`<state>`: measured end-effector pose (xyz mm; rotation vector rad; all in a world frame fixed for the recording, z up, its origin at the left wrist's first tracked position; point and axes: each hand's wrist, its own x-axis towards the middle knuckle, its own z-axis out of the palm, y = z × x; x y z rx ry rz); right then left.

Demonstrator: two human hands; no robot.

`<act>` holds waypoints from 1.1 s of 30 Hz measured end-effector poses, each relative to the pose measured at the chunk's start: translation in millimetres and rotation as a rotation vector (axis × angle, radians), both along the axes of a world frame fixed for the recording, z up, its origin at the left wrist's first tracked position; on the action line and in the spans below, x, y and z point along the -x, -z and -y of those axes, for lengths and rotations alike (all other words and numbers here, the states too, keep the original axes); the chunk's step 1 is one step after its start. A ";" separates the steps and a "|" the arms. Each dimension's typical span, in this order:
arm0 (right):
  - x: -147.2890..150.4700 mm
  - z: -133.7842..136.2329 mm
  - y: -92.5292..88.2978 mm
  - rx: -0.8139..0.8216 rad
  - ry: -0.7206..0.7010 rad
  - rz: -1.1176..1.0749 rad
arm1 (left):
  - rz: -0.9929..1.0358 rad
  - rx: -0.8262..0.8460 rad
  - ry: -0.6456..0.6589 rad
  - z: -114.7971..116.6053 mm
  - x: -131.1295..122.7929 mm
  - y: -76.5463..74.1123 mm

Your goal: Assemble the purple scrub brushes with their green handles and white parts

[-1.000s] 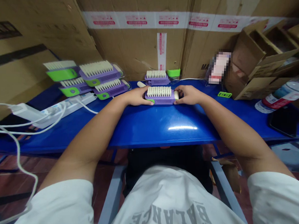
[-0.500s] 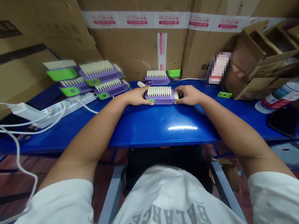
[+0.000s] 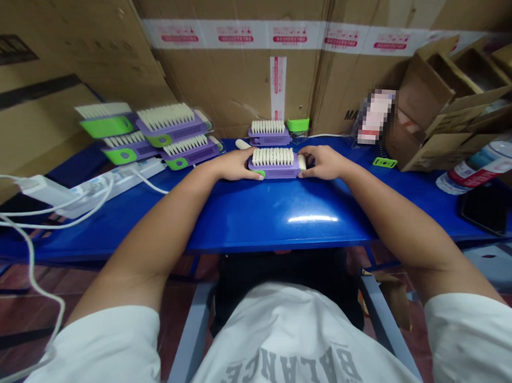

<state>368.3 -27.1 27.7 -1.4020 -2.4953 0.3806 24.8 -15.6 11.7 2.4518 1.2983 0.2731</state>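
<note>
Left hand (image 3: 235, 166) and right hand (image 3: 325, 164) clasped on opposite ends of the brush (image 3: 274, 170), bare left forearm (image 3: 158, 232) and right forearm (image 3: 397, 223) reaching forward.

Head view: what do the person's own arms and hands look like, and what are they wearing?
The left hand and right hand are bare, without gloves or watches. The white T-shirt has a short left sleeve and right sleeve, and grey block letters reading BALANCE.

brush (image 3: 275, 165): lilac body, cream bristles, green tab | table (image 3: 279, 230): glossy blue | T-shirt (image 3: 274, 325): white, grey lettering | far tape (image 3: 248, 38): white, red print
</note>
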 end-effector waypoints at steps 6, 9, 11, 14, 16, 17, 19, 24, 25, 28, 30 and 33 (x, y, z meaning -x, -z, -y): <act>0.8 1.2 -1.3 0.002 0.010 0.003 | 0.004 -0.012 0.000 -0.1 0.6 0.6; 2.3 3.2 -3.0 0.022 0.021 0.013 | -0.006 -0.009 -0.010 -0.6 1.1 1.3; 2.7 3.8 -3.6 0.034 0.020 0.009 | -0.010 -0.008 -0.012 -1.2 1.4 1.9; 2.4 3.5 -3.5 0.038 0.019 -0.001 | -0.008 -0.008 -0.005 -2.1 2.0 2.8; 1.9 3.1 -2.8 0.038 0.027 -0.012 | -0.001 -0.006 0.002 -2.6 2.3 3.3; 1.7 2.9 -2.4 0.037 0.032 -0.019 | 0.001 -0.004 0.004 -2.7 2.4 3.4; 1.6 2.6 -1.3 0.039 0.038 -0.040 | 0.003 -0.001 0.001 -2.9 2.3 3.4; 1.9 2.1 0.9 0.046 0.045 -0.098 | 0.004 0.008 -0.015 -2.1 1.0 1.9; 1.8 1.8 1.2 0.044 0.047 -0.102 | 0.006 0.012 -0.014 -1.8 0.8 1.6; 1.4 0.5 1.9 0.039 0.045 -0.106 | 0.016 0.020 -0.012 -1.4 0.5 1.4; 1.1 -0.3 2.2 0.040 0.047 -0.120 | 0.021 0.020 -0.008 -1.6 0.7 1.8; 1.1 -0.4 2.1 0.057 0.061 -0.129 | 0.022 0.016 -0.005 -2.2 1.5 2.4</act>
